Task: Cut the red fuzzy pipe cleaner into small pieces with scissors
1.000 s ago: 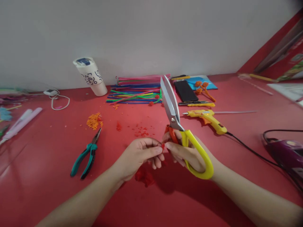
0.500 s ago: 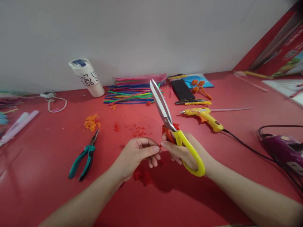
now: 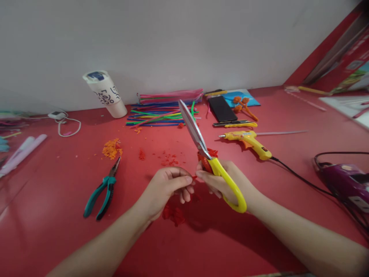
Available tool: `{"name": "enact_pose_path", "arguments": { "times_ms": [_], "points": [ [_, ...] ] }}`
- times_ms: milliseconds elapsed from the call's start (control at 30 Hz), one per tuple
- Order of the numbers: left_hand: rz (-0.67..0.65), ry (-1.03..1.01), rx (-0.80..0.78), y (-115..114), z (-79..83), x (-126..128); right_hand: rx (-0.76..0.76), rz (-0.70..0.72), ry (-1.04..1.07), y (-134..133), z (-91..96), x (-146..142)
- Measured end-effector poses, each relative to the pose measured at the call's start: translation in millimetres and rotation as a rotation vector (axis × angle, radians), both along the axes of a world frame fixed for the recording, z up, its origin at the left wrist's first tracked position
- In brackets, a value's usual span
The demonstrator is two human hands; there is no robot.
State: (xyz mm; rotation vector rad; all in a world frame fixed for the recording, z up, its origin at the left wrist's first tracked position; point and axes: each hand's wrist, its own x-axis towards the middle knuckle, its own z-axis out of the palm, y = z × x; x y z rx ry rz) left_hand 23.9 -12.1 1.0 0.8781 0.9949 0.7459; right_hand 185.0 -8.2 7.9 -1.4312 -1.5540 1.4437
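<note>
My right hand [image 3: 223, 182] grips yellow-handled scissors [image 3: 215, 166], blades closed and pointing up and to the left. Its thumb and forefinger also pinch a small red piece [image 3: 195, 177] at its right end. My left hand [image 3: 168, 188] pinches the same red piece from the left, fingertips meeting those of the right hand. A red fuzzy bit [image 3: 212, 152] shows behind the scissors' pivot. Below the hands lies a small heap of red scraps [image 3: 174, 214] on the red table [image 3: 57, 231].
Teal pliers [image 3: 103, 188] lie to the left. Orange crumbs [image 3: 112, 148], a white cup [image 3: 106, 93], coloured pipe cleaners [image 3: 161, 111], a phone [image 3: 221, 109], a yellow glue gun [image 3: 250, 140] with cord, and a purple appliance [image 3: 344, 181] surround the hands.
The scissors' blades closed and swung left with the right hand. Both hands shifted slightly left, still pinching the red piece.
</note>
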Motion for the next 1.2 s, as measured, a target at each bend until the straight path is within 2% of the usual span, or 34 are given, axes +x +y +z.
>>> {"name": "enact_pose_path", "arguments": {
  "times_ms": [133,467,733,833,900,967,1067,1200],
  "points": [
    [0.008,0.01,0.01,0.9,2.0,0.5,0.01,0.043,0.009,-0.6,-2.7,1.7],
    [-0.055,0.062,-0.001,0.1,0.3,1.1,0.169,0.136,-0.032,-0.3,-6.0,4.1],
    [-0.059,0.188,0.064,-0.8,4.8,3.2,0.114,0.08,-0.042,-2.8,-8.4,2.3],
    [-0.005,0.356,0.173,4.9,4.6,-5.0,0.138,-0.007,-0.077,2.2,-8.2,7.3],
    [0.071,0.519,0.309,10.2,3.9,-13.8,0.192,-0.089,-0.151,9.6,-6.3,15.8],
    [0.077,0.682,0.481,15.4,2.8,-22.8,0.261,-0.134,-0.312,19.2,-3.8,26.3],
    [0.013,0.849,0.701,21.5,-0.4,-32.7,0.278,-0.089,-0.576,33.2,-2.3,39.2],
    [-0.007,0.954,0.755,24.8,-4.3,-37.3,0.291,-0.076,-0.779,43.6,-7.7,44.5]
  ]
}}
